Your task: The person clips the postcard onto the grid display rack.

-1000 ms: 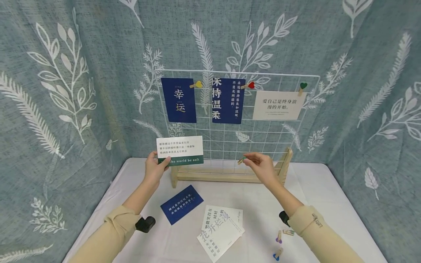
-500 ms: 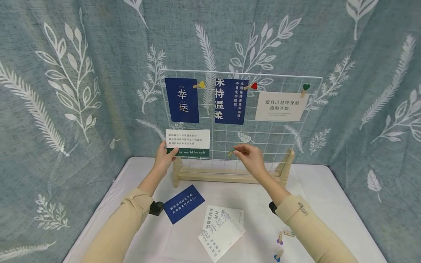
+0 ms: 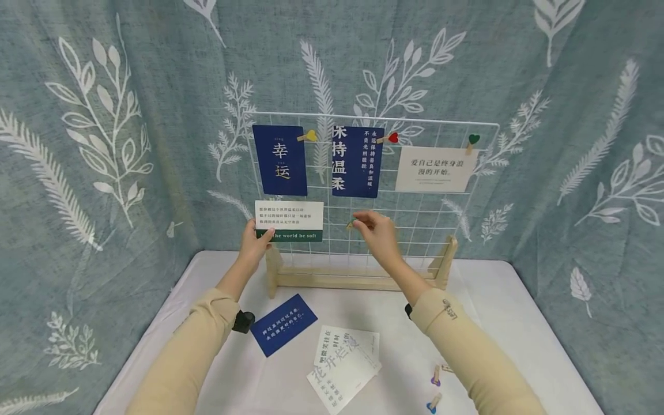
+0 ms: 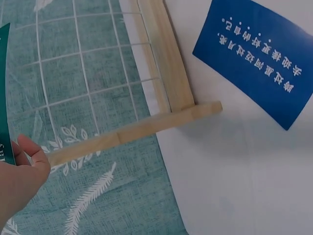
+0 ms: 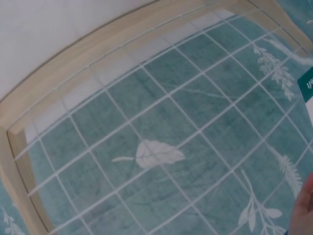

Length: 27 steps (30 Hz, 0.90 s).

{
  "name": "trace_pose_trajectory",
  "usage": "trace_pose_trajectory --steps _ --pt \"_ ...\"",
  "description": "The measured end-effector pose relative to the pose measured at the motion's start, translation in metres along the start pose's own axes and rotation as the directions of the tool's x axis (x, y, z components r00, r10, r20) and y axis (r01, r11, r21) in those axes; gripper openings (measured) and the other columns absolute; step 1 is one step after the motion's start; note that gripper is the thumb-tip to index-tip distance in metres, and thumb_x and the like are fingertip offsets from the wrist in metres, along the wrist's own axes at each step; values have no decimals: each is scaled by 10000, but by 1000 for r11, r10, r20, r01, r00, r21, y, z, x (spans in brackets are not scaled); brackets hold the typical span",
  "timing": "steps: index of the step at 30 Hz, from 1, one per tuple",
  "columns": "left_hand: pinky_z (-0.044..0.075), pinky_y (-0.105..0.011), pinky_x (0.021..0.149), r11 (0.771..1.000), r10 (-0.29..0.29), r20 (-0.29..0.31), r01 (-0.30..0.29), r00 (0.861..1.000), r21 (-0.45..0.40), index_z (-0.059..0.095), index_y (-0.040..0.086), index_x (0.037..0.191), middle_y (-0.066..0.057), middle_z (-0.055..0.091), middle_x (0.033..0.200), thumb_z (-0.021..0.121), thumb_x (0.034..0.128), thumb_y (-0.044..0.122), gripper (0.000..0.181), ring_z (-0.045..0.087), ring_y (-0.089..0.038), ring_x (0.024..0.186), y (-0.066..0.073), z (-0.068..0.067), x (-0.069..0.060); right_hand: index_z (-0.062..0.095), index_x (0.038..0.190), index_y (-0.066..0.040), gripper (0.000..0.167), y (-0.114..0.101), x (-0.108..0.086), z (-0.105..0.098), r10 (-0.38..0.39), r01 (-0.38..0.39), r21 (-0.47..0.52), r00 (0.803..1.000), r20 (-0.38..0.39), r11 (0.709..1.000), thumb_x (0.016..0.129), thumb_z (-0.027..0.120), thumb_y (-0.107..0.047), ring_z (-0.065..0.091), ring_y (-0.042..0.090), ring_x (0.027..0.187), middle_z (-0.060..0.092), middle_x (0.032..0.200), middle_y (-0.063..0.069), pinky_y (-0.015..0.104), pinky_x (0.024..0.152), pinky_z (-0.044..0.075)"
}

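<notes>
My left hand [image 3: 252, 246] grips the left edge of a white postcard [image 3: 290, 216] with a green band along its bottom. The card is held upright in front of the lower left of a white wire grid [image 3: 425, 120]. In the left wrist view, only a green edge of this postcard [image 4: 4, 93] shows beside the fingers. To the card's right, my right hand [image 3: 380, 235] pinches a small wooden clothespin [image 3: 350, 225] with a green decoration, apart from the card. The right wrist view shows only part of that hand [image 5: 302, 210]; the clothespin is out of sight there.
On the grid hang two blue cards [image 3: 280, 160] and a white card [image 3: 436, 169], with heart clothespins. The grid stands on a wooden base [image 3: 337, 280]. A blue card [image 3: 284, 324], overlapping white cards [image 3: 344, 369] and several clothespins [image 3: 436, 376] lie on the white table.
My left hand has raised the postcard to just below the hanging blue card. My right hand has moved left and up with the clothespin, closer to the postcard.
</notes>
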State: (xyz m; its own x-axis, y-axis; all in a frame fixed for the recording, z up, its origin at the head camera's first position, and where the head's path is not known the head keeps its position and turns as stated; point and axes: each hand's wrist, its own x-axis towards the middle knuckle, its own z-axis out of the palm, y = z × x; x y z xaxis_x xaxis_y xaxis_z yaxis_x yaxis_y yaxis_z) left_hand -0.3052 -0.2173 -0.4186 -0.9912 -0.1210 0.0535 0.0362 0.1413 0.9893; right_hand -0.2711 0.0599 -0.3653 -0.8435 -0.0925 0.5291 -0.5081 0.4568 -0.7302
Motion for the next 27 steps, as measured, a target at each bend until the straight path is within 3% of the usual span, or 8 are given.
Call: trace_pose_trajectory --steps 6,10,13,15,18,20,22,27 --pt "445 -214 750 991 -65 -33 69 997 111 307 -19 1379 -204 471 1294 446 993 117 432 476 -98 909 28 3 -16 658 1011 73 196 -5 13 11 -4 3 -17 999 -36 1000 873 638 -64 675 317 838 698 964 218 373 774 569" --pt "480 -267 848 990 -72 -41 76 997 119 319 -27 1382 -225 447 1341 454 990 127 443 511 -170 1011 31 6 -17 658 969 84 170 -7 17 18 9 -8 20 998 -60 1000 856 654 -42 672 327 815 695 938 229 376 758 571" --pt "483 -322 932 997 -17 -61 22 998 80 402 17 1328 -177 501 1317 536 960 182 425 537 -217 1081 -1 8 7 656 954 94 158 -4 19 24 24 -19 53 996 -86 998 848 657 -22 669 336 803 691 925 238 374 750 571" --pt "487 -321 923 997 46 -89 -41 995 58 464 52 1266 -139 546 1252 602 924 227 408 552 -215 1070 -47 7 45 656 949 98 153 -2 22 28 38 -31 72 994 -106 997 843 660 -12 665 343 796 689 917 244 377 746 570" --pt "496 -287 852 992 106 -124 -97 987 80 514 83 1174 -90 578 1143 641 894 293 373 573 -196 1010 -66 11 56 654 946 98 149 0 24 34 78 -66 92 989 -126 994 839 662 -5 660 349 794 687 912 246 376 741 567" --pt "490 -360 895 988 89 -135 -71 987 135 496 54 1200 -138 547 1171 610 917 272 375 557 -256 1052 -57 15 48 652 943 98 142 0 25 37 95 -83 100 987 -132 992 841 660 -1 655 350 795 683 909 247 352 729 562" --pt "464 -423 953 984 58 -129 -35 990 174 466 42 1250 -165 514 1228 569 944 259 389 529 -301 1122 -27 20 24 652 945 95 140 0 25 39 106 -93 102 985 -136 990 845 656 -1 652 345 798 682 911 245 306 713 552" --pt "433 -437 1000 982 95 -109 -75 990 171 447 75 1297 -130 489 1290 569 943 269 421 483 -281 1209 -21 20 28 658 939 95 128 0 31 40 109 -89 119 980 -168 989 848 652 6 647 347 798 682 903 247 244 683 521"
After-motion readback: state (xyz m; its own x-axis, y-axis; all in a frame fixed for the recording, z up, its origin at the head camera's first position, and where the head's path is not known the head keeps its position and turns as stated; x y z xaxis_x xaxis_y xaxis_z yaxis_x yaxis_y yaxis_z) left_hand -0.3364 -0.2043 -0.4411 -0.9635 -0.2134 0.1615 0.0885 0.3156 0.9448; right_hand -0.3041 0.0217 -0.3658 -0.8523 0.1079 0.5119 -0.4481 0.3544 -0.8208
